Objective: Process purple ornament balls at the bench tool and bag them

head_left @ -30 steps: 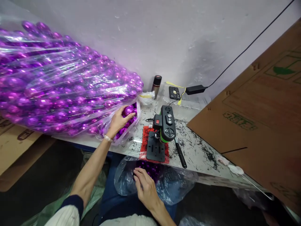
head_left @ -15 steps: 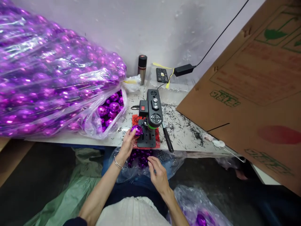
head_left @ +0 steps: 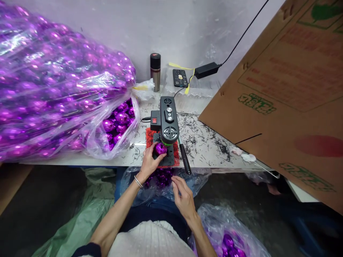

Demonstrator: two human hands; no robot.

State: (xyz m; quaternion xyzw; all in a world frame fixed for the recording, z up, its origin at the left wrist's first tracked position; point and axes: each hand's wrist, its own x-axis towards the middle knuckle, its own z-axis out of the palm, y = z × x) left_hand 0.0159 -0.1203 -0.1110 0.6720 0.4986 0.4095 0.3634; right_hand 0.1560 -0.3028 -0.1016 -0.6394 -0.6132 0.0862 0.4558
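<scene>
Big bag of purple balls (head_left: 53, 89) cut off at left edge. Carton (head_left: 268, 142) cut off top and right; red print (head_left: 288, 67) too blurred to read. Machine head (head_left: 169, 119) hides part of base plate (head_left: 168, 161). Lower bag (head_left: 227, 217) runs past bottom edge.

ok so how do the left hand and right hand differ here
The left hand holds a purple ball at the black machine; the right hand shows no ball and is near the clear bag on the lap. The left wrist wears a silver bangle; the right wrist looks bare. Both hands are ungloved.
</scene>
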